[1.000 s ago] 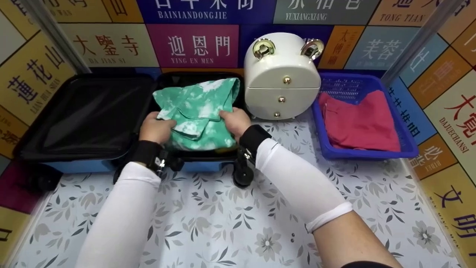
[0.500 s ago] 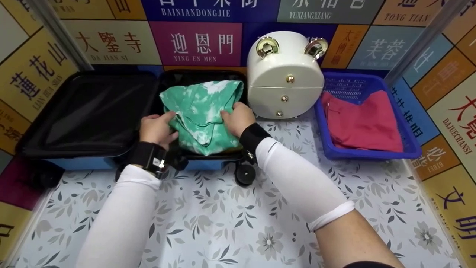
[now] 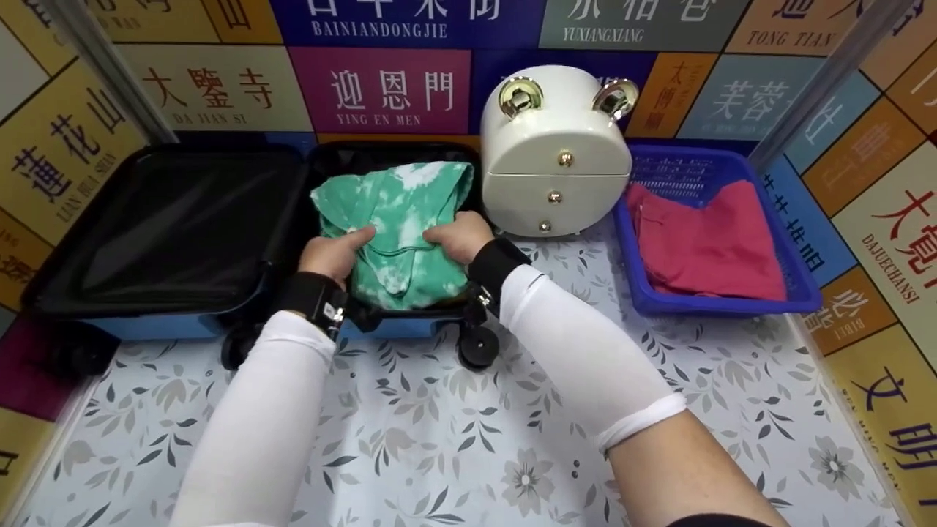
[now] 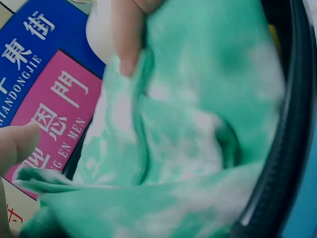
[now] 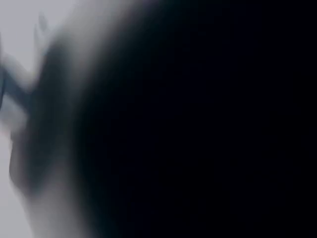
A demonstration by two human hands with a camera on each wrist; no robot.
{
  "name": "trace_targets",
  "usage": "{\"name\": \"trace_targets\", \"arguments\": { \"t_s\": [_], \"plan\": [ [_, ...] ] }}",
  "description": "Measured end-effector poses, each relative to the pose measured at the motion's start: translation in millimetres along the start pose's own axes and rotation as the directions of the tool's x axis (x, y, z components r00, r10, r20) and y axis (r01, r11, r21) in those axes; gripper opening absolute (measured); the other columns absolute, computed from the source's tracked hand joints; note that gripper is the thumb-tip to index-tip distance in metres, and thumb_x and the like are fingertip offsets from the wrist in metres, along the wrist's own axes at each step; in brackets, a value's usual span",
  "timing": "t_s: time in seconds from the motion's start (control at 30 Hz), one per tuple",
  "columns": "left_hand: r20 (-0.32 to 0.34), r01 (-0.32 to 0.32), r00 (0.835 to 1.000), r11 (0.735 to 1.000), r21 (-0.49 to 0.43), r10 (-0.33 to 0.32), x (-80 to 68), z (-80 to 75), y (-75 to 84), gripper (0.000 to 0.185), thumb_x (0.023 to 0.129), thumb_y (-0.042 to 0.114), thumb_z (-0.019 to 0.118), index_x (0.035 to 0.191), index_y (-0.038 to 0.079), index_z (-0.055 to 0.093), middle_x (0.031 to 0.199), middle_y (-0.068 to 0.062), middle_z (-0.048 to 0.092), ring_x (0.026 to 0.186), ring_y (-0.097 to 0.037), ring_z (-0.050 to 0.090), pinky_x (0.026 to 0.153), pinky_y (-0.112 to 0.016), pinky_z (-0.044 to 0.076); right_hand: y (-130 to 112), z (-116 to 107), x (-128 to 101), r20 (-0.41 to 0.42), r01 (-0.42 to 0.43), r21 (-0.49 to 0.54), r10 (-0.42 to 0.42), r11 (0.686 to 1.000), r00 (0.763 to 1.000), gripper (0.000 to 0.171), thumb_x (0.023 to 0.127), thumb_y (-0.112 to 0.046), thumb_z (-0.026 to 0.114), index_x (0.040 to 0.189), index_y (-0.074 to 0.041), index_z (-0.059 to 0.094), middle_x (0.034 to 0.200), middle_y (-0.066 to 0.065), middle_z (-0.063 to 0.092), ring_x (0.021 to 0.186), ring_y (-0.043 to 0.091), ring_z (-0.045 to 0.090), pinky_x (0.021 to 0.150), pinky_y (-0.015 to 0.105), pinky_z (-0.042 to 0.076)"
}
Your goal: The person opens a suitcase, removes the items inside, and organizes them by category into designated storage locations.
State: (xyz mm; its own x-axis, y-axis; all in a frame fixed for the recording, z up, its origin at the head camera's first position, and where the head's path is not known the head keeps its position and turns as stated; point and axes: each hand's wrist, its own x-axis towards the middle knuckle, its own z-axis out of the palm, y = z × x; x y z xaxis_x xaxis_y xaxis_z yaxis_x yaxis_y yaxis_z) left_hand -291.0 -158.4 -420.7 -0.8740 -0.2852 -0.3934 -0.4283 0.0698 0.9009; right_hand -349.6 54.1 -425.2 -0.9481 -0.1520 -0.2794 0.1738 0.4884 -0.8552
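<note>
A green and white tie-dye garment (image 3: pixel 402 208) lies folded in the right half of an open black-lined suitcase (image 3: pixel 168 219). My left hand (image 3: pixel 335 252) is on the garment's near left part, thumb laid across the top. In the left wrist view a fingertip (image 4: pixel 128 47) presses into a fold of the garment (image 4: pixel 198 129), with the thumb (image 4: pixel 17 144) on the other side of it. My right hand (image 3: pixel 457 236) sits on the near right part, fingers curled down into the cloth. The right wrist view is dark and blurred.
A white rounded drawer cabinet (image 3: pixel 556 154) stands right beside the suitcase. A blue basket (image 3: pixel 725 306) at the right holds a red garment (image 3: pixel 710 241). The suitcase's wheels (image 3: pixel 477 348) face me on the floral tabletop (image 3: pixel 454 439). Sign-covered walls close in three sides.
Both hands have moved inward from the garment's side edges to its near middle. The garment now lies flatter and more tucked into the suitcase half.
</note>
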Motion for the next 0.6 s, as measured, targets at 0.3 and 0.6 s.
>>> {"name": "trace_targets", "arguments": {
  "t_s": [0.3,0.6],
  "plan": [
    [-0.187,-0.022,0.982,1.000,-0.016,0.019,-12.5,-3.9,-3.4,0.060,0.096,0.017,0.064,0.155,0.011,0.054,0.162,-0.019,0.044,0.142,-0.032,0.042,0.113,-0.038,0.047,2,-1,-8,0.137,-0.139,0.444,0.086,0.885,0.987,0.018,0.093,-0.011,0.066,0.102,-0.008,0.050,0.102,0.004,0.055,0.082,0.018,0.058,0.075,0.031,0.053],
    [-0.240,-0.054,0.971,0.956,-0.287,-0.017,-12.2,-2.0,-15.9,0.058,0.098,0.006,0.067,0.152,-0.002,0.051,0.155,-0.018,0.052,0.135,-0.029,0.055,0.112,-0.031,0.048,6,12,-2,0.203,-0.152,0.265,0.099,0.952,0.974,0.072,0.102,-0.022,0.068,0.164,-0.006,0.035,0.161,0.013,0.050,0.134,0.027,0.060,0.105,0.031,0.053]
  ]
}}
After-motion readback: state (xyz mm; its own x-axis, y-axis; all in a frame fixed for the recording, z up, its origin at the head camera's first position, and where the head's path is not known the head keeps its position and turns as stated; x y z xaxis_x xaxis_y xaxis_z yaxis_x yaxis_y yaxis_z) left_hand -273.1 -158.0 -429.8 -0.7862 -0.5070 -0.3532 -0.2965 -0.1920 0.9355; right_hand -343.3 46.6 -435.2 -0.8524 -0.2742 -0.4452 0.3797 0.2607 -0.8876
